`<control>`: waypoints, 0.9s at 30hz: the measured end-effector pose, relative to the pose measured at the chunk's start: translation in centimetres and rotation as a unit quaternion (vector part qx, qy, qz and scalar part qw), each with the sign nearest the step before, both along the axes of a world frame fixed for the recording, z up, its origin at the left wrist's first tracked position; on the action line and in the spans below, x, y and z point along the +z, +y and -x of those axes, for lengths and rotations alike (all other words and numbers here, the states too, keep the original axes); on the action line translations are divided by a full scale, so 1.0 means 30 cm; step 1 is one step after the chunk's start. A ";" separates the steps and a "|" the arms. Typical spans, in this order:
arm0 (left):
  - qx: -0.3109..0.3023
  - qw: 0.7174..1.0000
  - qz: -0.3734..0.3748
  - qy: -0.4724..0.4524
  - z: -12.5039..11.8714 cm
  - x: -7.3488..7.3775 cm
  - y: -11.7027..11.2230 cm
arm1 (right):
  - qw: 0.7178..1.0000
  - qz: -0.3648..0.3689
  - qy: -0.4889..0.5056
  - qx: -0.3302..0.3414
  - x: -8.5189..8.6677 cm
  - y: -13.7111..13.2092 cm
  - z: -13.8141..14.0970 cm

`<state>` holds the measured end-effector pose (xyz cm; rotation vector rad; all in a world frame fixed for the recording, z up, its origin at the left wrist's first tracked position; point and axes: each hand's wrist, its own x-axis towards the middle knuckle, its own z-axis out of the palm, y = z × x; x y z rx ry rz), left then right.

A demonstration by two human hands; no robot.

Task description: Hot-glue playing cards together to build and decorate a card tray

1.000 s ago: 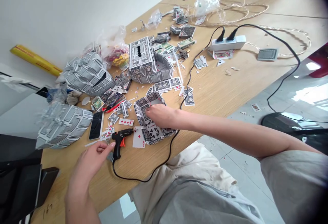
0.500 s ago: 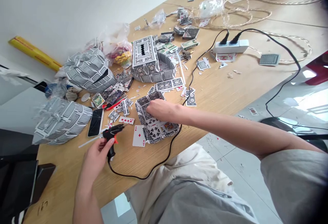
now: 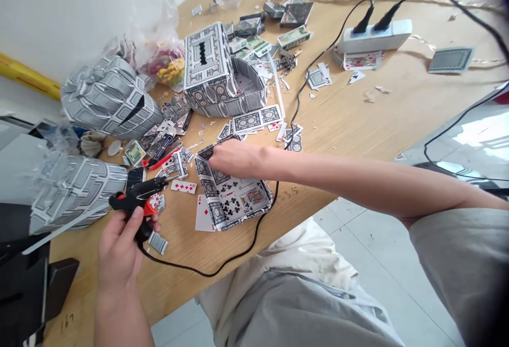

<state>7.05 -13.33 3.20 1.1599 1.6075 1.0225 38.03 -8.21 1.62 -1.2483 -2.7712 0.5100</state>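
My left hand [image 3: 125,241] is wrapped round the grip of a black hot glue gun [image 3: 139,194], which has an orange trigger and its nozzle toward the right. A long white glue stick [image 3: 63,230] sticks out of its back. An open box made of playing cards [image 3: 234,228] sits near the table's front edge. My right hand [image 3: 234,157] reaches into this box, closed against its far left wall. Its fingertips are hidden, so I cannot make out what they grip. Beside the box lie an ace of diamonds [image 3: 204,214] and another diamond card [image 3: 183,186].
Behind the box stands a larger card-built box [image 3: 209,66]. Two woven card shapes [image 3: 107,98] are at the left. A white power strip [image 3: 376,36] feeds black cords, one running past the box to the glue gun. Card scraps, card packs and a phone [image 3: 136,176] lie about.
The glue gun has been raised and shifted left in my left hand, baring a card scrap beneath. My right hand stays in the box. The view has moved closer.
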 end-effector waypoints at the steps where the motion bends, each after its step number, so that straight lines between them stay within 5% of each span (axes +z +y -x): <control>1: -0.009 1.000 0.008 0.003 -0.014 0.004 0.007 | 0.999 -0.030 -0.004 0.014 -0.004 0.005 -0.003; 4: -0.032 0.999 0.019 0.019 -0.048 0.003 0.027 | 0.990 -0.137 -0.006 0.039 -0.014 0.007 -0.016; 8: -0.029 0.999 0.005 0.015 -0.083 -0.030 0.043 | 0.982 -0.190 0.005 -0.018 -0.023 0.023 -0.031; 16: -0.048 0.999 0.007 0.005 -0.115 -0.036 0.029 | 0.997 0.010 -0.054 -0.059 -0.019 0.146 -0.011; 27: -0.140 0.954 -0.092 0.249 -0.189 0.042 0.039 | 0.997 -0.004 -0.019 -0.071 -0.033 0.154 -0.066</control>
